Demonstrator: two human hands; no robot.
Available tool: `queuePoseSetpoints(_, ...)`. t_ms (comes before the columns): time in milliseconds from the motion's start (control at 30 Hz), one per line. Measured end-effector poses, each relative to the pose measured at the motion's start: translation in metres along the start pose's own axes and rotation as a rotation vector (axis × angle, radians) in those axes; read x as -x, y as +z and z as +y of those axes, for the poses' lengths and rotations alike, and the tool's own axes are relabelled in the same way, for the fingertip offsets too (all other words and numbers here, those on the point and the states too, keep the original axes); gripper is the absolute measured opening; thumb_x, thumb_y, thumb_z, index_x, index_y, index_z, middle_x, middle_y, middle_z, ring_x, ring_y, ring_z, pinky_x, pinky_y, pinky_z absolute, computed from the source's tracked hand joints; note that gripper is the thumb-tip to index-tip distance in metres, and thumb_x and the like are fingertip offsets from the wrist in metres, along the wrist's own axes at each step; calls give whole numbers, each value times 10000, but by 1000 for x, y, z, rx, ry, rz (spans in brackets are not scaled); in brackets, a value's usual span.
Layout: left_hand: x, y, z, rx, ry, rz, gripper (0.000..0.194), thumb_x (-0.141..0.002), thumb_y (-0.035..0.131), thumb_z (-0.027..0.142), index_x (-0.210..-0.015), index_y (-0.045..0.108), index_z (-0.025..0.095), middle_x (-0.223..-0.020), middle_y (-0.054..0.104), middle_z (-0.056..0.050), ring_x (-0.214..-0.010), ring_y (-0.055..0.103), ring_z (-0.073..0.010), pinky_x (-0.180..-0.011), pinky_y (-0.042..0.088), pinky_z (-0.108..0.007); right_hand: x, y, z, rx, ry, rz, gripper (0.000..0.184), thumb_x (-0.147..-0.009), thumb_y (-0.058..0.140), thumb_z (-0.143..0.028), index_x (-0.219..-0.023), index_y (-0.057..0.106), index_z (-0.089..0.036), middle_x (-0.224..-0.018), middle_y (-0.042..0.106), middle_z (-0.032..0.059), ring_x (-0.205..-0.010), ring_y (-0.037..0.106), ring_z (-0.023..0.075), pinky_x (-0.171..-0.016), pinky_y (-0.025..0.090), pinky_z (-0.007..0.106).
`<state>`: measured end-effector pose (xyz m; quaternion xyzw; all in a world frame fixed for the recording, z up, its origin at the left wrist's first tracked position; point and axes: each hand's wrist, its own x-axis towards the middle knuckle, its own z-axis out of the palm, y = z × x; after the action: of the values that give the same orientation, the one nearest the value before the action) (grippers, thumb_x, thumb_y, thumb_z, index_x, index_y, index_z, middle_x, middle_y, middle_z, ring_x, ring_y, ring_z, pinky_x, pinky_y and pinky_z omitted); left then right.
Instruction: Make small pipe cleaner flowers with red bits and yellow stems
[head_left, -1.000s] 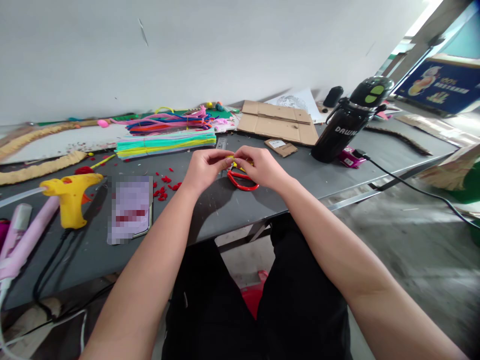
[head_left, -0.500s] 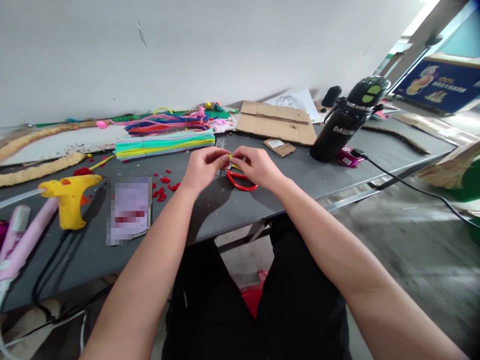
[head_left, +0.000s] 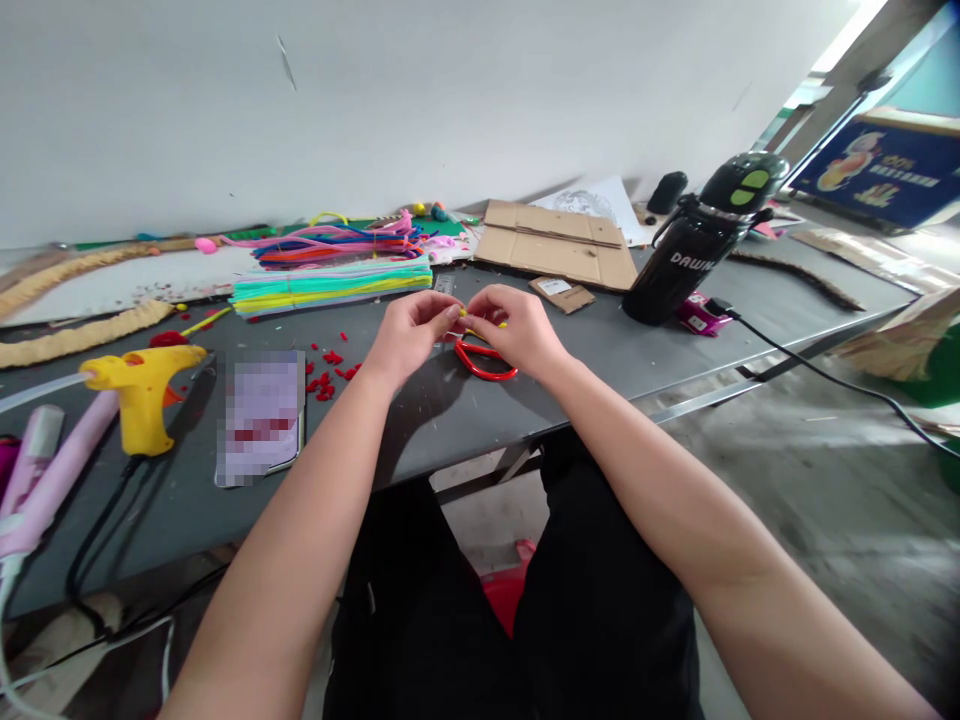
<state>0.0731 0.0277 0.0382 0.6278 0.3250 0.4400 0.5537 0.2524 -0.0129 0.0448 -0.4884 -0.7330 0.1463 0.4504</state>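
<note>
My left hand (head_left: 411, 335) and my right hand (head_left: 517, 325) meet above the desk, fingertips almost touching. Thumb and fingers of both pinch a short yellow pipe cleaner (head_left: 463, 312), mostly hidden by the fingers. Just beneath lie scissors with red handles (head_left: 491, 376); the hands cover their blades. Small red bits (head_left: 324, 385) are scattered left of my left hand. Behind the hands lies a bundle of pipe cleaners (head_left: 330, 290) in turquoise and yellow, with pink, blue and orange ones (head_left: 337, 245) beyond it.
At left are a yellow hot glue gun (head_left: 146, 400), a pink corded tool (head_left: 64, 490) and a blurred-out phone (head_left: 259, 420). Cardboard (head_left: 555, 245) leans at the back. A black bottle (head_left: 690, 250) stands at right, near a purple box (head_left: 701, 315) with a cable.
The hands stay together with small finger movements. A bit more yellow shows by my right fingers. The whole view has shifted slightly.
</note>
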Motion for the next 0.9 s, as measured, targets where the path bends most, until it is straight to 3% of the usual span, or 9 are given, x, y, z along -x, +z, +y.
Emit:
queuePoseSetpoints(133, -1, -2, -4, -31, 24, 18, 456, -690, 825, 555, -890, 733, 156, -820, 732, -71, -728, 672, -171, -713, 554, -298, 0, 0, -4, 99, -67, -33, 132, -900, 609, -276, -818, 666, -190, -832, 653, 48, -776, 583, 183, -753, 444, 312)
queuePoseSetpoints(400, -4, -3, -10, -85, 89, 76, 440, -739, 777, 569, -866, 733, 150, -732, 711, -56, -657, 636, -162, -645, 523, -287, -1, 7, -6, 237, -57, -80, 145, -946, 481, -232, -880, 599, -178, -910, 646, 99, -844, 566, 219, -783, 410, 332)
queuePoseSetpoints(633, -3, -3, -8, -101, 94, 30, 578, -644, 859, 536, -1049, 765, 134, -998, 764, -119, -866, 692, -232, -755, 573, -332, -2, 10, -5, 138, -12, -34, 170, -952, 460, -244, -796, 515, -201, -869, 633, 68, -818, 533, 187, -791, 400, 309)
queuePoseSetpoints(900, -2, 0, -2, -12, 102, 45, 539, -625, 881, 499, -996, 772, 124, -958, 765, -113, -804, 679, -202, -740, 565, -330, -2, 6, -3, -93, 20, -33, 175, -954, 502, -316, -847, 550, -187, -798, 577, 9, -746, 491, 142, -730, 402, 274)
